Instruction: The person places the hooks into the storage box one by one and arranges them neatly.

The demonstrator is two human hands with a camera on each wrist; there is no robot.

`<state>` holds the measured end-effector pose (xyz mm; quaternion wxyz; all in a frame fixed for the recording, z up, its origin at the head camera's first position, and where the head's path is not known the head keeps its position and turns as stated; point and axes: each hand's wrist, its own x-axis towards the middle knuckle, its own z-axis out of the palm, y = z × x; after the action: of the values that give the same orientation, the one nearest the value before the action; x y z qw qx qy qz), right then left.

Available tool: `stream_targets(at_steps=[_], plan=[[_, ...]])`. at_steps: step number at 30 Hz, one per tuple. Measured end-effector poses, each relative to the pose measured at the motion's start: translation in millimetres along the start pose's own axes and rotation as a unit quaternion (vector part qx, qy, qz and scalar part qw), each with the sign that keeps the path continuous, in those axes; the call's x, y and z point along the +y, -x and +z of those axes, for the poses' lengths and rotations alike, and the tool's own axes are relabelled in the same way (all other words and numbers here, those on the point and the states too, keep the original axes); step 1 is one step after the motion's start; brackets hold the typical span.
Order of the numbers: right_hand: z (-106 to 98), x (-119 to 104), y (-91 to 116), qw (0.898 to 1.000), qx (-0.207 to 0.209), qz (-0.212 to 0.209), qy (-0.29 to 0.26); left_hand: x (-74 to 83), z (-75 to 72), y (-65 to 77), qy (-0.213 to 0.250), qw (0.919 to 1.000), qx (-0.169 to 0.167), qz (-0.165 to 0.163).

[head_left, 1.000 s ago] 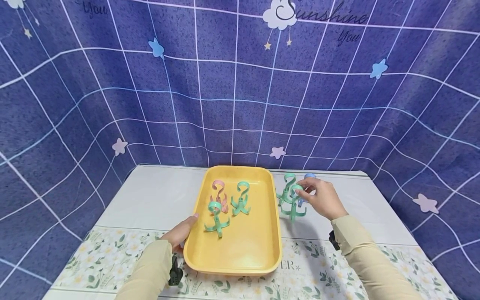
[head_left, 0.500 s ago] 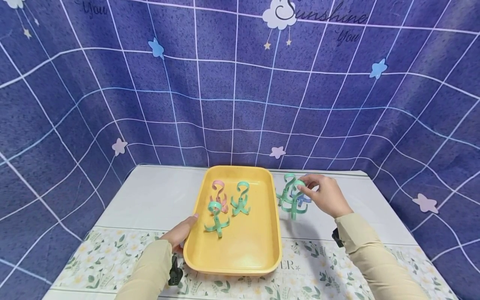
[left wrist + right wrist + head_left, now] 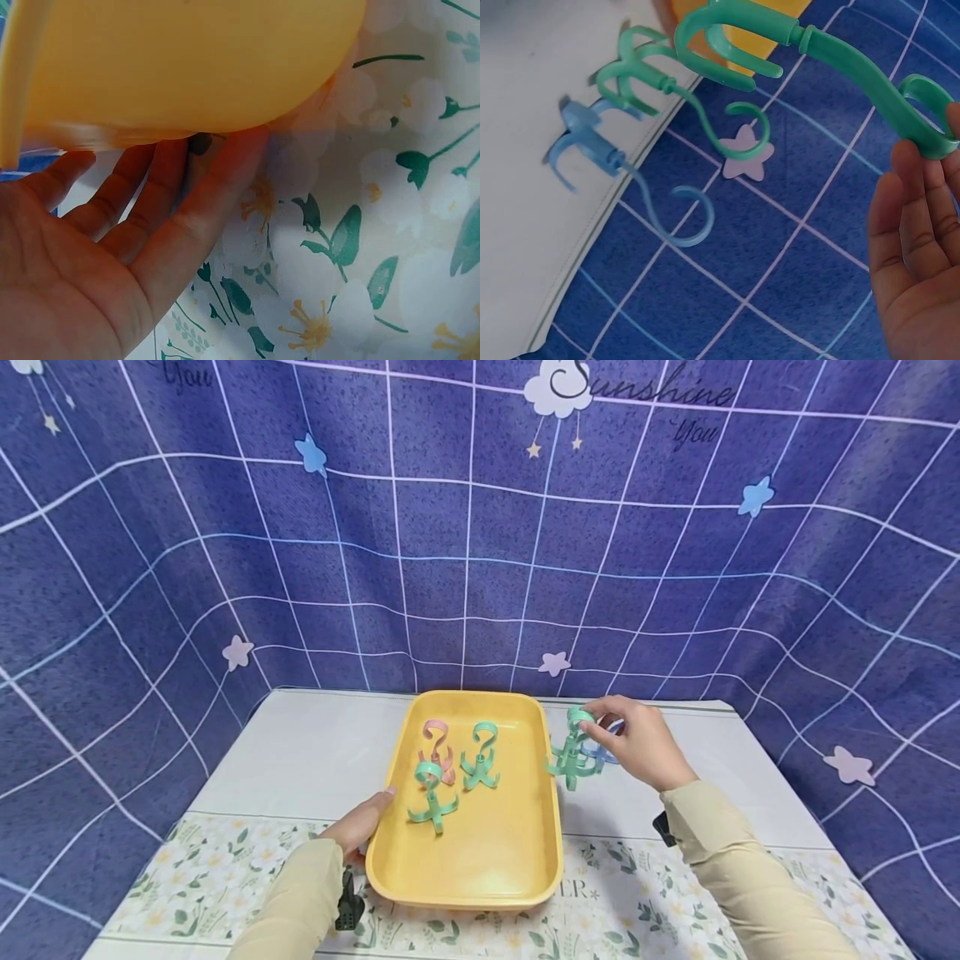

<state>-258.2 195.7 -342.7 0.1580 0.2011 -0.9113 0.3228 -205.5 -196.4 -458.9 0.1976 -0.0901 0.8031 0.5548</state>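
Observation:
My right hand pinches a green four-prong hanging hook by its curled top, prongs downward, just right of the yellow tray. Behind it, another green hook and a blue hook stand on the table; in the head view they are partly covered by the held hook and the hand. My left hand grips the tray's left side, thumb at the rim, fingers reaching under it. Inside the tray are a pink hook, a green hook and a nearer green hook.
A white tabletop has a floral-printed strip along its front. Purple-blue grid-patterned curtain closes off the back and both sides of the table.
My right hand has shifted left toward the tray with the green hook, which now overlaps the standing green hook in the head view. The left hand and tray have stayed put.

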Motion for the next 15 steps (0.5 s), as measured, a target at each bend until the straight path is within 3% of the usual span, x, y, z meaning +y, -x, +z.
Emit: stream_targets(at_steps=[15], plan=[[7, -18, -5, 0.999, -0.007, -0.035, -0.01, 2.4, 1.2, 1.6, 0.001, 1.0, 0.0, -0.003]])
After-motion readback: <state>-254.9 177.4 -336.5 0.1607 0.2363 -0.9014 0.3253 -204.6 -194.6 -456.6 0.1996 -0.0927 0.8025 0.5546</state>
